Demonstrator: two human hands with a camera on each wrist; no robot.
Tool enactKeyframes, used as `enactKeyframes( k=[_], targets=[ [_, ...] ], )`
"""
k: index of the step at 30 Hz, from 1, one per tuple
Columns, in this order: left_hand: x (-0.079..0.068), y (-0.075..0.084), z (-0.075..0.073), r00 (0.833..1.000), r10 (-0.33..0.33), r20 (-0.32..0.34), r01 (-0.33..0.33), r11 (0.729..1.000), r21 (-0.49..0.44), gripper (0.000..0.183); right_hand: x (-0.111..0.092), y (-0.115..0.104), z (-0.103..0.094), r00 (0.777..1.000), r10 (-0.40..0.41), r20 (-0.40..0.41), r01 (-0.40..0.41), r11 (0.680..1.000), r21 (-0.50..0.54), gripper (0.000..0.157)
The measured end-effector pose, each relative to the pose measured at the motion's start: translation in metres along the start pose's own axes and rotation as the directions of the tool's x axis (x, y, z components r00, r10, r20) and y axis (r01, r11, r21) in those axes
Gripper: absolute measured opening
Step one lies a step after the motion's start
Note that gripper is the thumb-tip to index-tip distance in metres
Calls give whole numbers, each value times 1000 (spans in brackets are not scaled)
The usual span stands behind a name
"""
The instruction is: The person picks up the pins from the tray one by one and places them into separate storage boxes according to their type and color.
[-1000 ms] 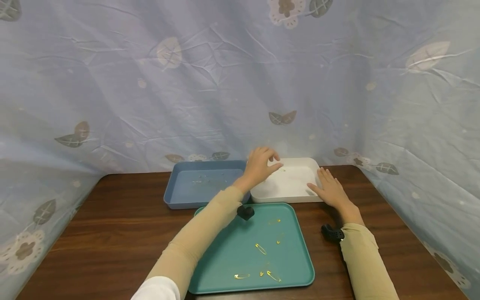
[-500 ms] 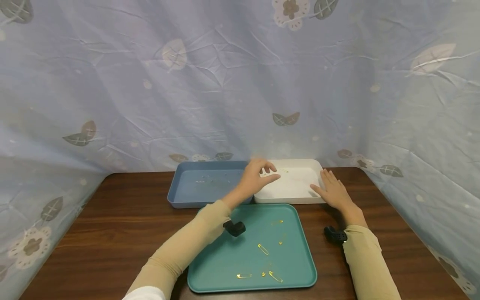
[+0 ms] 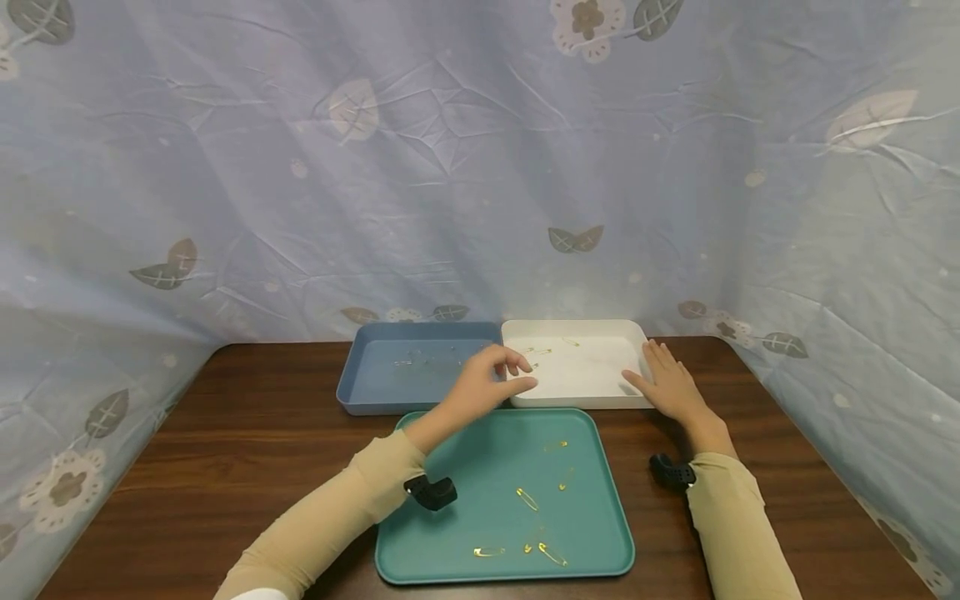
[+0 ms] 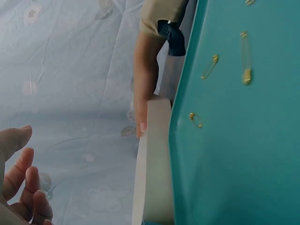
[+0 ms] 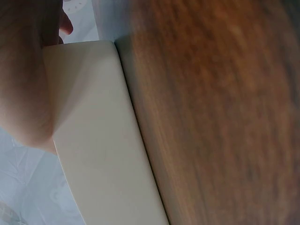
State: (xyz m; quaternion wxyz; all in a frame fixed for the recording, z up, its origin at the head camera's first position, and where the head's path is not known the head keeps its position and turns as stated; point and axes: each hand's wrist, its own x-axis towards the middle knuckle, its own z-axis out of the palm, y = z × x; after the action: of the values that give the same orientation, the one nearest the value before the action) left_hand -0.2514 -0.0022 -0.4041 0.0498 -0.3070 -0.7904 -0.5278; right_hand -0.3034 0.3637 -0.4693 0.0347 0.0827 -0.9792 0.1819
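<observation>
My left hand (image 3: pixel 483 382) hovers by the near left corner of the white tray (image 3: pixel 592 379), its thumb and fingers bent and apart with nothing between them. In the left wrist view the same hand (image 4: pixel 23 180) shows bare fingertips. My right hand (image 3: pixel 667 383) rests with straight fingers on the right rim of that tray; from the right wrist its palm side (image 5: pixel 26 93) lies along the wall. Inside the white tray are several gold safety pins (image 3: pixel 571 342), mostly at the left. Several more gold safety pins (image 3: pixel 527 499) lie spread over the teal tray (image 3: pixel 465 533) in front.
A blue tray (image 3: pixel 371 383) stands left of the white one and holds several small silvery pins (image 3: pixel 402 363). All three trays are on a dark wooden table (image 3: pixel 187 467). A patterned curtain (image 3: pixel 450 167) hangs right behind its back edge and along the sides.
My left hand has drawn back from above the white tray, toward the near left, and safety pins in its left part now show. The right hand keeps its place on the rim.
</observation>
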Motion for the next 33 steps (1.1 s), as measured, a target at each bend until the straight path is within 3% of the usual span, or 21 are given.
enactKeyframes(
  k=[8, 16, 19, 26, 33],
  targets=[
    [-33, 1, -18, 987, -147, 63, 151, 986, -63, 20, -1, 1, 0, 1000, -2, 2, 2, 1000, 2, 89],
    [-62, 2, -28, 969, -217, 120, 226, 972, -65, 22, -1, 3, 0, 1000, -3, 1, 3, 1000, -2, 88],
    [-73, 3, -29, 959, -244, 142, 252, 967, -44, 24, 0, 3, 0, 1000, -6, 2, 6, 1000, -6, 88],
    [-97, 4, -21, 913, -335, 234, 362, 928, -84, 31, 1, 1, 0, 1000, -8, 6, 8, 1000, 8, 88],
    [-112, 2, -13, 896, -326, 301, 365, 927, -84, 28, 1, 1, 0, 1000, -5, 8, 4, 1000, 17, 88]
  ],
)
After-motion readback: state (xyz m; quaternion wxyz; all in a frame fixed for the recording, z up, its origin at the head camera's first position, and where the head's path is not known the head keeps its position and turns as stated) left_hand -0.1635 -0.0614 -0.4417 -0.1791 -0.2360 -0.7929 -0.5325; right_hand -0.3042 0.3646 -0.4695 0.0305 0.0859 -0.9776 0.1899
